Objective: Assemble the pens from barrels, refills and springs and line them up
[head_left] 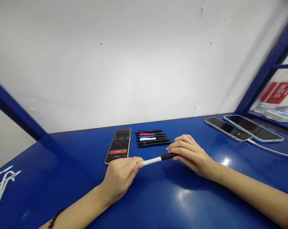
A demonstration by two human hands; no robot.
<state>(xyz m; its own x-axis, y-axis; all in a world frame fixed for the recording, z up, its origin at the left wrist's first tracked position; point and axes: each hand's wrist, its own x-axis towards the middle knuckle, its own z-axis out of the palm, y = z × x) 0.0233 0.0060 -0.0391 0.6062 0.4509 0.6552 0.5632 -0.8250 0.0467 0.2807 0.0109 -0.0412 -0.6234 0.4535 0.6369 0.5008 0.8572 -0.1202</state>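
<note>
A pen point(155, 160) with a white barrel and a black grip is held nearly level above the blue table point(158, 203). My left hand point(123, 175) pinches its white end between thumb and fingers. At the black end, my right hand point(191, 156) closes its fingertips on the pen, hiding that tip. Just beyond, several pens point(153, 138) lie side by side in a row, mostly black, with red, blue and white barrels among them. A phone point(117, 151) showing a timer lies behind my left hand.
Two more phones, one pale-edged point(227, 128) and one in a light blue case point(253, 128), lie at the back right with a white cable point(272, 152). White hangers point(2, 186) rest at the left edge. A white wall point(144, 70) closes the back, between blue frame posts point(260, 68).
</note>
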